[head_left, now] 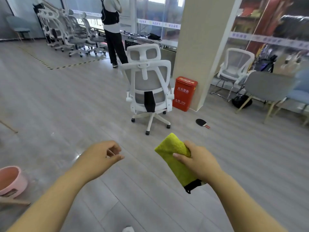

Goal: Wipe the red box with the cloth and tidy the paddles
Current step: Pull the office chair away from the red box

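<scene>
The red box (184, 93) stands upright on the floor against a beige pillar, well ahead of me. A black paddle with a red handle (202, 123) lies flat on the floor in front of the box. My right hand (199, 160) grips a folded yellow-green cloth (173, 156) with a black trim at its lower end. My left hand (102, 157) is held out at the same height, fingers loosely curled and empty. Both hands are far short of the box and the paddle.
A white office chair (148, 91) stands just left of the red box. The beige pillar (199, 47) rises behind it. More chairs sit at right (265, 91) and far left. A person (113, 30) stands at the back. A pink tub (11, 181) is at lower left.
</scene>
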